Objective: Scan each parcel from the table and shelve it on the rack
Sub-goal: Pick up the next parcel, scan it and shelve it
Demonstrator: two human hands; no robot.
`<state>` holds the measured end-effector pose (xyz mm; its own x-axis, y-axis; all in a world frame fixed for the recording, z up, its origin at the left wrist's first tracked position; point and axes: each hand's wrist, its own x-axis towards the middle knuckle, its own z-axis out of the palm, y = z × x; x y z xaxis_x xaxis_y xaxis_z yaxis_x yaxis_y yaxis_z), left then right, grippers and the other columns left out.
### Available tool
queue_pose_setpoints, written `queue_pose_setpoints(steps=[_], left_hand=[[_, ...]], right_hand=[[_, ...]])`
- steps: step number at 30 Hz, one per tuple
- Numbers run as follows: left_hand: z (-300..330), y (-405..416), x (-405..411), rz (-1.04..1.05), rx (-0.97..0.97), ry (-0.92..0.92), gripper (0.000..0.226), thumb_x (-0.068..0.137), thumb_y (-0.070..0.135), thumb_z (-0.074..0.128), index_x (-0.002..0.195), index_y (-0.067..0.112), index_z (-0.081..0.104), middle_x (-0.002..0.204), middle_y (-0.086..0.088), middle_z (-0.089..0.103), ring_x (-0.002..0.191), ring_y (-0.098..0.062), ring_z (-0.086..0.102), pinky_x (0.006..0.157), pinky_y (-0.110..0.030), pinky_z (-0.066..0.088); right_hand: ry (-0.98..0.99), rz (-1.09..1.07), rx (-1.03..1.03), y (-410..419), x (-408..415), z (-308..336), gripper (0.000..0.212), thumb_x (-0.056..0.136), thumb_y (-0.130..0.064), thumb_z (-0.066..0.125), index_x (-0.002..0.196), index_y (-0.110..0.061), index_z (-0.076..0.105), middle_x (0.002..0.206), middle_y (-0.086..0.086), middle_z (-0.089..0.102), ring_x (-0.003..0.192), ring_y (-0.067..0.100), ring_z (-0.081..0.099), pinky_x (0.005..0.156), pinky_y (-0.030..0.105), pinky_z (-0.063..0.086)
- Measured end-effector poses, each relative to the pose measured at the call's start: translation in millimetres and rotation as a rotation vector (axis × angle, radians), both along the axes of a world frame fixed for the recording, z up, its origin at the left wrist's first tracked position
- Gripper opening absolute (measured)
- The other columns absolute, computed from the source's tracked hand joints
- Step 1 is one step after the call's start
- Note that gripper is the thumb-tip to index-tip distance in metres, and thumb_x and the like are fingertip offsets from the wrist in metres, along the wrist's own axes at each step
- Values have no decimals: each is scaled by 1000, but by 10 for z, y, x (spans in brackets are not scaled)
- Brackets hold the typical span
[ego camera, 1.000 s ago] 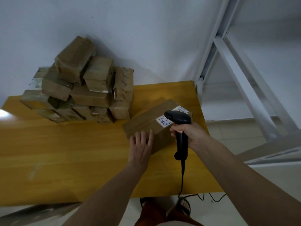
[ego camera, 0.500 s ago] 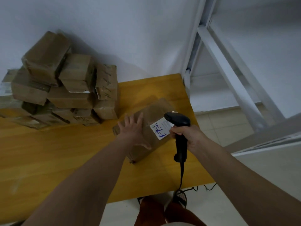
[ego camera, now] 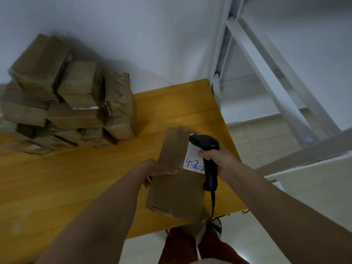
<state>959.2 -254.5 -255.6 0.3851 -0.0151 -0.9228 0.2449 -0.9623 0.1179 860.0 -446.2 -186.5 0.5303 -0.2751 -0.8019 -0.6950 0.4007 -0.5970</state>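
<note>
yellow table [ego camera: 76, 178] carries piled boxes [ego camera: 72, 103]; left hand [ego camera: 162, 168] pinches the parcel [ego camera: 177, 183] by its side edge above it, right hand [ego camera: 221, 161] clenches the scanner [ego camera: 207, 149]. probably light, stiff cardboard; grip opposite edges.

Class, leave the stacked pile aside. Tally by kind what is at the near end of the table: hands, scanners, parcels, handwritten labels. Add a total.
Hands: 2, left hand and right hand
Scanners: 1, black scanner
Parcels: 1, brown parcel
Handwritten labels: 1, white label
Total: 5
</note>
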Motion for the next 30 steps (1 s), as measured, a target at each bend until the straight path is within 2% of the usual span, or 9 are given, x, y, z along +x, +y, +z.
queue_pose_setpoints(steps=[2, 4, 6, 8, 11, 15, 20, 26, 30], left_hand=[[-71, 62, -48, 81, -82, -10, 112, 57, 70, 77, 142, 10, 38, 137, -15, 52, 116, -36, 58, 85, -45, 53], [-128, 76, -105, 196, -223, -47, 104, 60, 63, 80, 143, 14, 40, 134, -7, 54, 117, -29, 56, 88, -42, 51], [-130, 58, -169, 352, -353, -41, 99, 58, 59, 83, 138, 15, 45, 113, 1, 62, 97, -18, 63, 68, -29, 52], [-140, 34, -233, 487, -457, -10, 98, 55, 58, 84, 136, 16, 47, 109, 0, 65, 91, -18, 66, 61, -28, 53], [-160, 3, -339, 569, -557, 16, 101, 58, 52, 86, 142, 20, 39, 124, -5, 61, 103, -24, 64, 78, -37, 56], [-117, -6, -443, 661, -684, 74, 95, 66, 45, 83, 144, 31, 31, 126, -4, 59, 108, -25, 62, 80, -39, 55], [-9, 82, -357, 711, -687, 34, 75, 79, 21, 77, 143, 30, 38, 131, -5, 58, 116, -28, 57, 100, -52, 47], [426, 301, -169, 692, -702, 43, 104, 60, 21, 86, 148, 28, 31, 135, -1, 49, 122, -26, 47, 69, -50, 56], [661, 274, -86, 694, -750, -69, 96, 66, 7, 82, 146, 25, 34, 125, 2, 60, 112, -19, 55, 71, -49, 55]], right_hand=[[21, 10, -30, 11, 28, -30, 30, 80, -1, 71, 108, 2, 61, 96, 20, 69, 85, 33, 67, 78, 44, 55], [43, 17, -49, 23, 14, -67, 27, 79, -1, 72, 105, 0, 62, 90, 17, 69, 81, 30, 66, 76, 42, 54], [59, 27, 0, 35, -33, -107, 23, 78, -1, 73, 99, -3, 63, 84, 14, 70, 78, 26, 66, 70, 38, 53], [54, 37, 59, 47, -88, -143, 20, 78, -1, 72, 95, -5, 64, 85, 12, 71, 79, 24, 67, 65, 35, 52], [25, 45, 49, 40, -141, -156, 15, 78, -3, 72, 89, -9, 64, 82, 9, 70, 75, 22, 64, 62, 32, 49], [-34, 35, 12, -25, -152, -91, 14, 78, -2, 71, 87, -9, 65, 80, 7, 70, 76, 21, 64, 64, 32, 49], [-142, 98, 15, -81, -123, 65, 13, 78, -4, 72, 87, -10, 65, 59, -3, 69, 71, 16, 64, 65, 30, 47], [-241, 167, -25, -136, -66, 341, 26, 79, -7, 73, 104, -12, 68, 86, 3, 76, 88, 19, 70, 82, 36, 52], [-306, 151, -59, -104, -46, 554, 28, 79, -9, 73, 106, -11, 67, 97, 11, 72, 96, 28, 66, 86, 39, 51]])
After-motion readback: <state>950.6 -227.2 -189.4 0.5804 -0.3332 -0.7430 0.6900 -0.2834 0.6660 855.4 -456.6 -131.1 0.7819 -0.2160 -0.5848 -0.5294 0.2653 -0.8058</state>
